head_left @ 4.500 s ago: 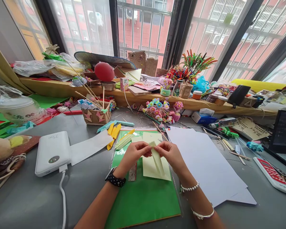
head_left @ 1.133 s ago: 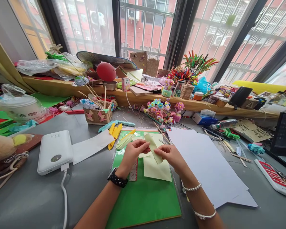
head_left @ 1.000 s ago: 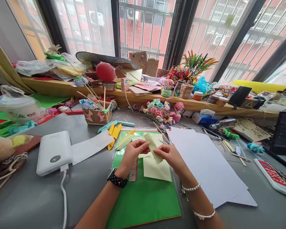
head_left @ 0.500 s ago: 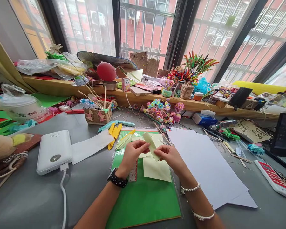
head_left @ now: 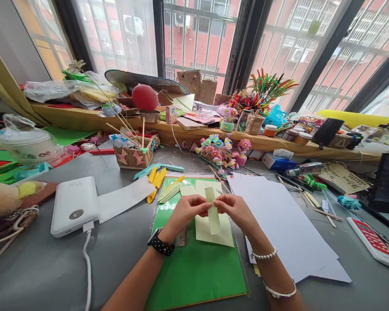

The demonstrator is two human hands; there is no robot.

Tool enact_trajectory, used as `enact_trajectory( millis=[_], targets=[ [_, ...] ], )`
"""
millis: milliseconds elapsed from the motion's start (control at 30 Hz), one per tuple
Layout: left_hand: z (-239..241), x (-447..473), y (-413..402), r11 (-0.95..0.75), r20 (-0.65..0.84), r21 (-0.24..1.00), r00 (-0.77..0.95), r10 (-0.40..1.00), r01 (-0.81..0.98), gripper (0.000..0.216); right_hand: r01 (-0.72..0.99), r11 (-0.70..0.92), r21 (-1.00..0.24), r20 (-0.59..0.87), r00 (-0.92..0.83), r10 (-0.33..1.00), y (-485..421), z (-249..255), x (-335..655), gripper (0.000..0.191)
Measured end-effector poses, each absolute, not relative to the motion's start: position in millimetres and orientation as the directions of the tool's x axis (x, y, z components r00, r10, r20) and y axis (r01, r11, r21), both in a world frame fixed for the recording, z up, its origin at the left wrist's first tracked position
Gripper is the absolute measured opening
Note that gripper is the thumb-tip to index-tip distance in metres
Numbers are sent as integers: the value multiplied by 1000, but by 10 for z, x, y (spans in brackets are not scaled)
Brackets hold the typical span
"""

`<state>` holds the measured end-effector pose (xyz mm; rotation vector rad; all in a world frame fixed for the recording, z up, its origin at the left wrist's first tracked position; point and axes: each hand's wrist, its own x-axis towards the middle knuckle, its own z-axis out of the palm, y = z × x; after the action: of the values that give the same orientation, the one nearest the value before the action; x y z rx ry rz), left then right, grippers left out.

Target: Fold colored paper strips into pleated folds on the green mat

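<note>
Well, in the head view I see the left hand (head_left: 188, 210) and the right hand (head_left: 235, 210) pinching the upper part of a folded pale-yellow strip (head_left: 213, 214), held upright just above a pale-yellow sheet (head_left: 221, 235) on the green mat (head_left: 194, 270) by the front edge of the surface (head_left: 123, 259). I judge the crease sets cleanly if both thumbs press evenly with the edges aligned. I count two hands, one strip, one mat, and one white power bank (head_left: 73, 205) towards the left edge.

my paper strip (head_left: 213, 216): pale yellow-green, plain
card beneath (head_left: 194, 272): bright green
my watch strap (head_left: 160, 245): black, with white dots
my bracelet (head_left: 265, 255): white beads
power bank (head_left: 74, 205): white
large sheet (head_left: 278, 220): white
table (head_left: 35, 268): grey
balloon (head_left: 145, 96): red
</note>
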<state>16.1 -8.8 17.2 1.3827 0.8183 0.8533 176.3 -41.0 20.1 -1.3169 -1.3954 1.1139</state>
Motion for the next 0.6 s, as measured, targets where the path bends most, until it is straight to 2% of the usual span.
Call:
enact_trajectory(
  millis=[133, 300, 500, 600],
  targets=[
    [133, 176, -89, 0, 15, 1000, 520, 854, -30, 22, 122, 25, -992, 26, 7, 1000, -404, 190, 1731, 23],
    [162, 185, -86, 17, 8, 999, 460, 888, -50, 22, 94, 16, -995, 17, 6, 1000, -395, 160, 1717, 24],
    [167, 168, -87, 4, 7, 1000, 468, 883, -22, 22, 98, 22, -995, 20, -22, 1000, -400, 196, 1721, 25],
    [127, 168, -75, -2, 3, 1000, 494, 870, -3, 23, 166, 68, -984, 70, 6, 998, -401, 187, 1722, 25]
  ],
)
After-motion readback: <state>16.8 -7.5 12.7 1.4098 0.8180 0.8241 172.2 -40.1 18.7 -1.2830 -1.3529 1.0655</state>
